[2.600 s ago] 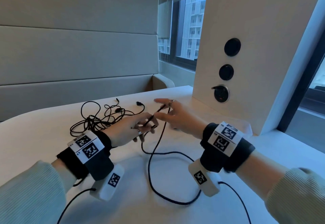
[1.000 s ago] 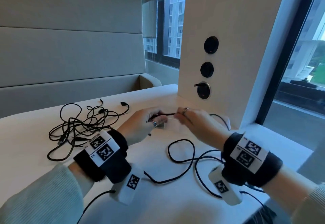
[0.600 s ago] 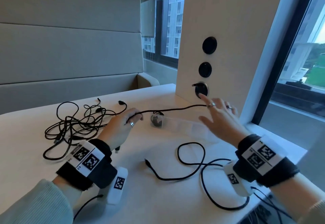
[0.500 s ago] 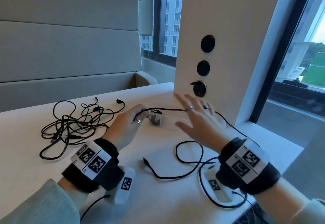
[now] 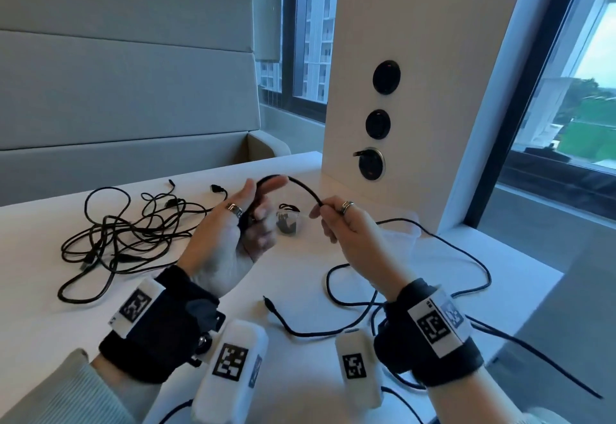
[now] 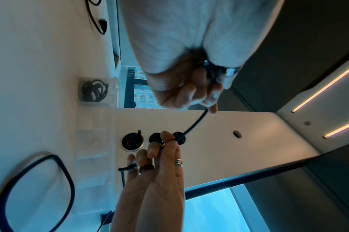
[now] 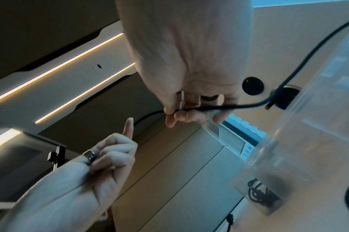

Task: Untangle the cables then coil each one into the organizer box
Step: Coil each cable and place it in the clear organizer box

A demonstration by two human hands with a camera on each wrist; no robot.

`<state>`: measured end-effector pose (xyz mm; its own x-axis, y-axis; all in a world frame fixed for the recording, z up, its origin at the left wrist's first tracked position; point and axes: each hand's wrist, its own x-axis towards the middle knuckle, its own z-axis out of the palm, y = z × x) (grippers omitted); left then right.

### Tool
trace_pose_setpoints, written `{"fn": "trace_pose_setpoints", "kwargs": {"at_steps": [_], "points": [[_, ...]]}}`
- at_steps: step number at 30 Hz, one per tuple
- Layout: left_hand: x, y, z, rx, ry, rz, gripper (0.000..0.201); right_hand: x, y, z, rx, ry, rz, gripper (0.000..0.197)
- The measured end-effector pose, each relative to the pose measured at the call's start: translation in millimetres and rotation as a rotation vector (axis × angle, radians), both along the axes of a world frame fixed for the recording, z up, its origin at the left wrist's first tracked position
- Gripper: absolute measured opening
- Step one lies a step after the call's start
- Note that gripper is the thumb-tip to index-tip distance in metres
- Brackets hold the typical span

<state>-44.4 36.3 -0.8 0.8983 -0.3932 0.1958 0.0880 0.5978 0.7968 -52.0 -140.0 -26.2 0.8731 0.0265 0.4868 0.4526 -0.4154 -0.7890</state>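
Note:
A black cable [image 5: 301, 185] arcs in the air between my two hands, above the white table [image 5: 40, 290]. My left hand [image 5: 258, 198] grips one end of it, with the strand running over the index finger. My right hand [image 5: 318, 212] pinches the cable between thumb and fingers [image 7: 172, 113]. From there it trails down into loose loops [image 5: 350, 302] on the table. The left wrist view shows the same strand [image 6: 195, 124] stretched between both hands. The clear organizer box [image 5: 396, 235] lies just behind my hands, with one coiled black cable [image 5: 287, 222] in its left compartment.
A tangle of several black cables [image 5: 133, 233] lies on the table to the left. A white pillar with round sockets [image 5: 370, 163] stands right behind the box. The table's right edge [image 5: 520, 257] runs near a window.
My right hand, spread flat over the table half a second ago, now pinches the cable. Both hands have lifted it off the table into a short arc.

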Motion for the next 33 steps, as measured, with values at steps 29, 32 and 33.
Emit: {"fn": "trace_pose_setpoints", "kwargs": {"at_steps": [29, 32, 33], "points": [[12, 31, 4, 1.073, -1.128, 0.505, 0.037, -1, 26, 6, -0.02, -0.18, 0.195, 0.017], [2, 22, 4, 1.051, -1.08, 0.431, 0.029, -3, 23, 16, -0.109, -0.278, 0.128, 0.013], [1, 21, 3, 1.017, -1.013, 0.396, 0.03, -3, 21, 19, -0.116, -0.303, 0.094, 0.01]]}}
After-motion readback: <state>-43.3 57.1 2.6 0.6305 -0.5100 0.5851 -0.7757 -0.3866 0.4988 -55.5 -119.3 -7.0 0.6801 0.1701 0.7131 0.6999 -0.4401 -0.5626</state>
